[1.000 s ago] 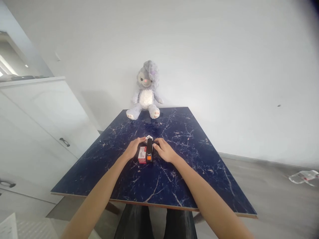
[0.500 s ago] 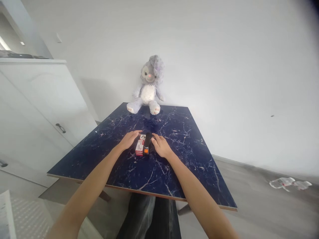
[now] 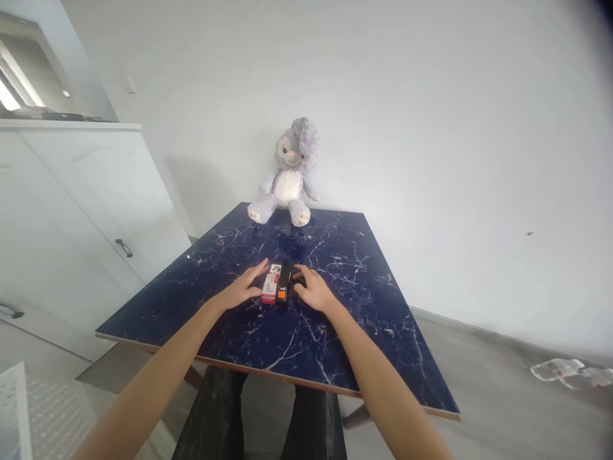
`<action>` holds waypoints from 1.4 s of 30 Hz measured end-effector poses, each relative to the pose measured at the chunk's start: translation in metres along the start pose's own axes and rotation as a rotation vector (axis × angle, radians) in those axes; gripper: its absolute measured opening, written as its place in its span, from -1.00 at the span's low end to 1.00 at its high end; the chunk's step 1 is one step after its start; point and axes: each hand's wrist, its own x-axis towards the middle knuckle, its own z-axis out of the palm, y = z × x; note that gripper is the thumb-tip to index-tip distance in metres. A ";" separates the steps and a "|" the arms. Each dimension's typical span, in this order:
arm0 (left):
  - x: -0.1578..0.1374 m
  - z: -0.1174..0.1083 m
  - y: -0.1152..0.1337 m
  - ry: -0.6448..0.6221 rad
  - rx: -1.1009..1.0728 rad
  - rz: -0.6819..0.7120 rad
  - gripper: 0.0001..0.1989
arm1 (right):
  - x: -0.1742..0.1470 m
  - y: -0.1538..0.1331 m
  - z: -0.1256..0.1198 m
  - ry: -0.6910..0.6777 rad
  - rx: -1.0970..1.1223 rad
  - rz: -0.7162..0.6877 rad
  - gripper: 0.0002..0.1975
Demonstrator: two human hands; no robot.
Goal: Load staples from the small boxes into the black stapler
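Observation:
A small red and white box lies on the blue marbled table. Right against it is a long black object with an orange patch, which looks like a stapler. My left hand is open at the left of the box, thumb apart from the fingers and the thumb tip close to the box's side. On the other side, my right hand rests open beside the stapler, fingers and thumb spread. Neither hand grips anything; whether the fingertips touch the two items I cannot tell.
A grey plush toy with a white belly sits at the table's far edge, against the wall. White cabinets stand to the left. Some clear plastic items lie on the floor at right.
My left hand has spread, its thumb now apart from the fingers near the box. My right hand's fingers have shifted slightly. The box and stapler stay together; my knees have moved apart.

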 end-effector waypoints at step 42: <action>-0.012 0.023 -0.003 0.070 0.365 -0.022 0.14 | -0.005 -0.014 -0.005 -0.076 -0.255 -0.203 -0.46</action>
